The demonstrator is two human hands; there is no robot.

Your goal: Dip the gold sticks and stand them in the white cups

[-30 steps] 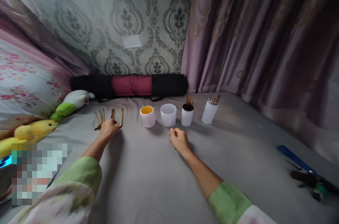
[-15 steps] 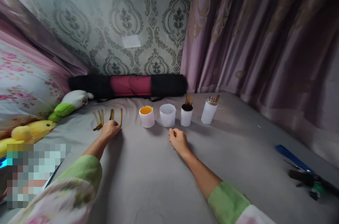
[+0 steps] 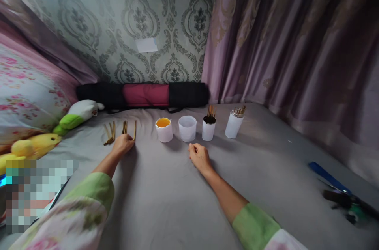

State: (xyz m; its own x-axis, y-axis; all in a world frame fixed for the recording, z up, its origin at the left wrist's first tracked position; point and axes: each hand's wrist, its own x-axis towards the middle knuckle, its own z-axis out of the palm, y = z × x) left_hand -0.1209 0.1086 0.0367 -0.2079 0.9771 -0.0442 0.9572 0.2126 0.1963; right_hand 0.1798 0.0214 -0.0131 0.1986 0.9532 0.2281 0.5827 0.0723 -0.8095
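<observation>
My left hand [image 3: 123, 144] is low over the grey sheet, fingers closed at the near end of a thin brown stick [image 3: 135, 128]. Just beyond its knuckles lies a small bundle of similar sticks [image 3: 124, 127], partly hidden by the hand. A looser group of sticks [image 3: 111, 133] lies further left. My right hand [image 3: 200, 156] rests with curled fingers, and nothing shows in it. Nearest to it stands a translucent white cup [image 3: 187, 131]. Left of that cup is a white cup with an orange inside [image 3: 164, 133].
Right of the translucent cup stand a dark-mouthed white cup [image 3: 207, 132] and a taller white jar [image 3: 233, 127], both holding sticks. Plush toys [image 3: 35, 146] and a blurred-out flat item [image 3: 38, 191] are at left. A rolled black-and-maroon bag [image 3: 145, 95] lies along the wall. Blue-handled tools [image 3: 328, 177] lie right.
</observation>
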